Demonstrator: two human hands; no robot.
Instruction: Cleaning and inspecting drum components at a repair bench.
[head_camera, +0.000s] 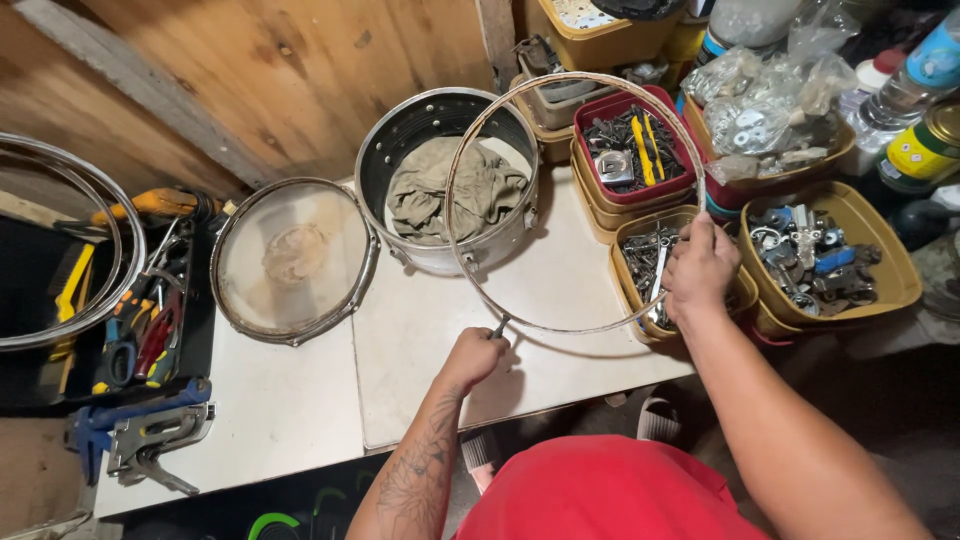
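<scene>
- I see both hands closed on the metal hoop (580, 110): left hand (474, 356) at its near edge, right hand (700, 268) at its right side.
- Hoop tilts over drum shell (400, 140), which holds a rag (450, 195).
- Tubs: red tub (600, 108) holds bits; yellow tub (880, 250) holds hardware.

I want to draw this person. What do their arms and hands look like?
Both arms are bare, with no sleeves reaching them, gloves or rings visible. The left forearm carries a dark patterned tattoo. The left hand and right hand are bare. A red shirt shows below.
</scene>
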